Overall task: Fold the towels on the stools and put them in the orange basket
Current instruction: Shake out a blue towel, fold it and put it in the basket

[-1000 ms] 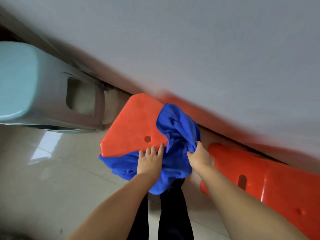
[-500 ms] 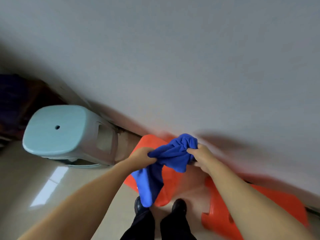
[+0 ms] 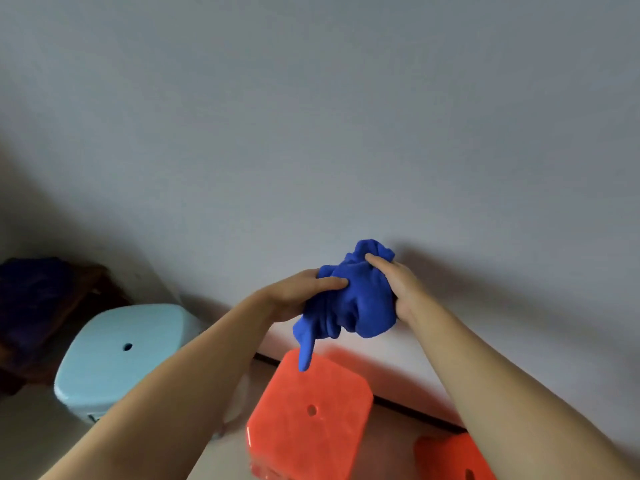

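The towel (image 3: 356,303) is solid royal blue. Two stools are plain orange (image 3: 311,410) (image 3: 450,459); the left stool (image 3: 117,355) pale blue. The wall (image 3: 311,116) is plain grey-white.

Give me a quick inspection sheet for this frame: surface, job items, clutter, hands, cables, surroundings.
Surface: orange stool top bare; pale floor beneath.
Job's things: blue towel bunched, unfolded, held in the air above the orange stool, one tail hanging down. Orange basket: not in view.
Clutter: dark cloth on a brown piece at far left, blurred.
Hands: left hand and right hand each have a grip on the towel.
Cables: nothing seen.
Surroundings: light blue stool at left, second orange stool at lower right, plain grey wall behind.
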Tool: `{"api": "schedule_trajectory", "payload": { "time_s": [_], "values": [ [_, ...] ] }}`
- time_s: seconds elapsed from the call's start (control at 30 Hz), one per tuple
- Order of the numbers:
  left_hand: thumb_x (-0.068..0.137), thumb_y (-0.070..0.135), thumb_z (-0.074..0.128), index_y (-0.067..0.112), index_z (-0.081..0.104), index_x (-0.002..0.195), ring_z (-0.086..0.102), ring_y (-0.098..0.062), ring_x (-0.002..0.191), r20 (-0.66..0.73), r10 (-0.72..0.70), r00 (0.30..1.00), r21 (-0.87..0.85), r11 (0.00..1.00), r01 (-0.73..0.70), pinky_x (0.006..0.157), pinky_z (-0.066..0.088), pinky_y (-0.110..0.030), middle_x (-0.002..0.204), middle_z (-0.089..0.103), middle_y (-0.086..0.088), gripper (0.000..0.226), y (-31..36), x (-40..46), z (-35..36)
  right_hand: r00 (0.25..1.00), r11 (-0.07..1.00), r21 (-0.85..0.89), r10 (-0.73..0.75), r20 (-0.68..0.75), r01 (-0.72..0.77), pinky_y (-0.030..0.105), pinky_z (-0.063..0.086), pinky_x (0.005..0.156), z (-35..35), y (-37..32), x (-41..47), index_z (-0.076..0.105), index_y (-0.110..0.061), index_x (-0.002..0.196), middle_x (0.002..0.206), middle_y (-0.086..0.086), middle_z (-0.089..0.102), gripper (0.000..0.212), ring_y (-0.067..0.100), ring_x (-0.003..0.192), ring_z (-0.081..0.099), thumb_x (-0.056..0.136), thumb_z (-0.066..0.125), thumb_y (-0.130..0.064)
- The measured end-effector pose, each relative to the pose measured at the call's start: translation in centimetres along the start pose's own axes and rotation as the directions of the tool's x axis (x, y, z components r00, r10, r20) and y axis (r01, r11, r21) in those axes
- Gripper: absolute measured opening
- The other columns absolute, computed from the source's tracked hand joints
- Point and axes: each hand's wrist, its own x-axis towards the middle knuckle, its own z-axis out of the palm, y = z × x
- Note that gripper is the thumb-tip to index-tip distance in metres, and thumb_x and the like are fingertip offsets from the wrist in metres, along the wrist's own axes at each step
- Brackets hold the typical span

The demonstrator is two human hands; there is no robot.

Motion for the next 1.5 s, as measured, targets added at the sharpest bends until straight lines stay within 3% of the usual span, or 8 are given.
{"api": "schedule_trajectory", "payload": {
  "time_s": [0.17, 0.3, 0.43, 0.9, 1.0, 1.17, 1.3, 1.5],
  "values": [
    [0.087, 0.029, 0.063, 0.017, 0.059, 0.121, 0.065, -0.020, 0.110, -0.095, 0.118, 0.988, -0.123, 0.984, -0.129, 0.083, 0.054, -0.026, 0.118, 0.068, -0.006, 0.037, 1.6, -0.2, 0.8, 0.992, 0.990, 0.072, -0.124, -0.021, 0.125, 0.025, 0.040, 0.055, 1.2, -2.1, -2.1, 0.058, -0.016, 0.070, 0.069, 0.001, 0.055, 0.015, 0.019, 0.059, 0.053, 0.063, 0.064, -0.027],
    [0.092, 0.019, 0.056, 0.019, 0.061, 0.116, 0.067, -0.016, 0.104, -0.278, 0.235, 0.931, -0.152, 0.947, -0.284, 0.077, 0.055, -0.023, 0.112, 0.071, -0.002, 0.025, 2.6, 0.2, 1.3, 0.994, 0.959, 0.276, -0.030, -0.101, 0.057, 0.034, 0.052, 0.064, -0.7, 0.0, -2.3, 0.066, -0.016, 0.088, 0.077, 0.003, 0.071, 0.043, 0.021, 0.074, 0.066, 0.093, 0.041, -0.051],
    [0.094, 0.017, 0.049, 0.019, 0.059, 0.118, 0.065, -0.018, 0.109, -0.329, 0.245, 0.912, -0.114, 0.948, -0.296, 0.091, 0.051, -0.032, 0.116, 0.069, -0.004, 0.026, 2.3, 0.7, 1.9, 0.999, 0.998, 0.060, -0.031, 0.037, 0.029, 0.039, 0.057, 0.073, -0.8, 1.6, -3.2, 0.069, -0.023, 0.105, 0.099, 0.004, 0.075, 0.056, 0.021, 0.092, 0.071, 0.093, 0.029, -0.061],
    [0.096, 0.015, 0.038, 0.005, 0.063, 0.103, 0.062, -0.028, 0.097, -0.223, 0.306, 0.926, -0.335, 0.867, -0.368, 0.081, 0.051, -0.033, 0.097, 0.067, -0.016, 0.028, 3.3, 0.0, 0.9, 0.975, 0.963, 0.161, -0.201, -0.098, 0.215, 0.025, 0.041, 0.052, -1.3, -1.2, -2.8, 0.064, -0.011, 0.089, 0.066, 0.000, 0.058, 0.026, 0.013, 0.061, 0.053, 0.084, 0.039, -0.005],
    [0.094, 0.015, 0.038, 0.002, 0.059, 0.098, 0.061, -0.027, 0.091, -0.152, 0.338, 0.929, -0.427, 0.825, -0.370, 0.081, 0.052, -0.031, 0.088, 0.065, -0.016, 0.025, 4.3, 0.2, 1.5, 0.967, 0.977, 0.002, -0.210, -0.141, 0.212, 0.025, 0.036, 0.050, -0.8, -1.1, -2.4, 0.058, -0.018, 0.072, 0.060, -0.004, 0.052, 0.024, 0.012, 0.056, 0.044, 0.082, 0.039, -0.007],
    [0.092, 0.017, 0.046, -0.001, 0.058, 0.121, 0.063, -0.028, 0.111, -0.208, 0.188, 0.960, -0.497, 0.825, -0.269, 0.089, 0.050, -0.037, 0.118, 0.066, -0.017, 0.036, 4.4, 0.5, 2.2, 0.726, 0.742, -0.533, -0.617, -0.303, 0.407, 0.016, 0.039, 0.075, 0.0, -2.2, -2.3, 0.044, -0.017, 0.128, 0.101, -0.012, 0.052, 0.042, 0.008, 0.092, 0.052, 0.088, 0.055, -0.028],
    [0.093, 0.019, 0.044, -0.006, 0.052, 0.127, 0.056, -0.034, 0.119, -0.184, 0.126, 0.975, -0.520, 0.830, -0.205, 0.104, 0.041, -0.041, 0.125, 0.059, -0.025, 0.043, 4.6, 0.8, 2.8, 0.843, 0.568, -0.681, -0.520, 0.138, 0.463, 0.019, 0.038, 0.081, 2.4, -3.4, -3.2, 0.040, -0.025, 0.133, 0.119, -0.014, 0.045, 0.058, 0.006, 0.108, 0.048, 0.082, 0.059, -0.045],
    [0.093, 0.019, 0.042, -0.005, 0.057, 0.120, 0.062, -0.031, 0.112, -0.225, 0.099, 0.969, -0.527, 0.824, -0.207, 0.098, 0.044, -0.041, 0.118, 0.064, -0.022, 0.039, 4.4, 0.5, 2.1, 0.837, 0.597, -0.675, -0.545, 0.056, 0.434, 0.006, 0.041, 0.060, 1.9, -3.6, -2.9, 0.057, -0.033, 0.104, 0.092, -0.018, 0.061, 0.014, -0.004, 0.082, 0.058, 0.091, 0.053, -0.027]
  ]
}}
